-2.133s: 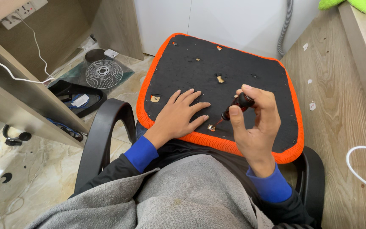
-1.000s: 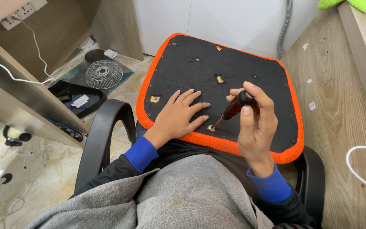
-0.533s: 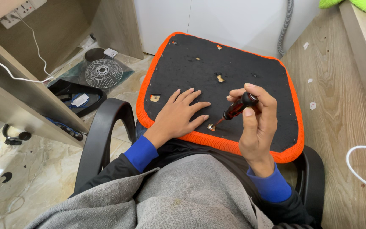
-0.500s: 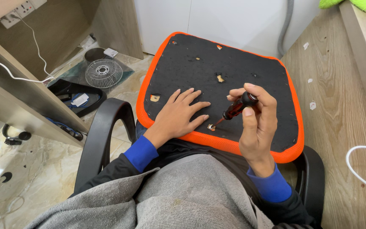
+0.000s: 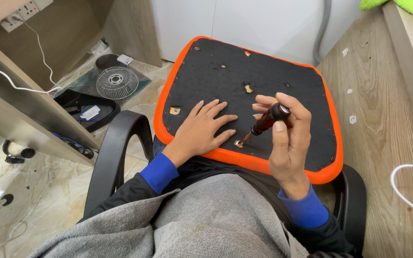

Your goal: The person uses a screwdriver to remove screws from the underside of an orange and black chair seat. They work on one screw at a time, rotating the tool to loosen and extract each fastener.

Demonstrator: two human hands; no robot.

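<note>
An upturned chair seat point(image 5: 283, 67), black underneath with an orange mesh edge, rests across my lap. My left hand point(image 5: 202, 128) lies flat on it with the fingers spread. My right hand point(image 5: 288, 138) grips a small screwdriver point(image 5: 266, 123) with a dark red handle and a black cap. The screwdriver's tip sits on a metal screw fitting point(image 5: 238, 143) near the seat's front edge, just beside my left fingertips. Other torn screw holes point(image 5: 248, 89) show across the black underside.
I sit in a black chair with an armrest point(image 5: 115, 148) on my left. A wire fan guard point(image 5: 116, 82) and a black tray point(image 5: 84, 107) lie on the floor under a desk point(image 5: 29, 119). A wooden board point(image 5: 383, 110) with a white cable point(image 5: 409, 188) is on my right.
My right fingers have shifted round the screwdriver's handle, turning it in place. The tip stays on the same fitting. My left hand has not moved.
</note>
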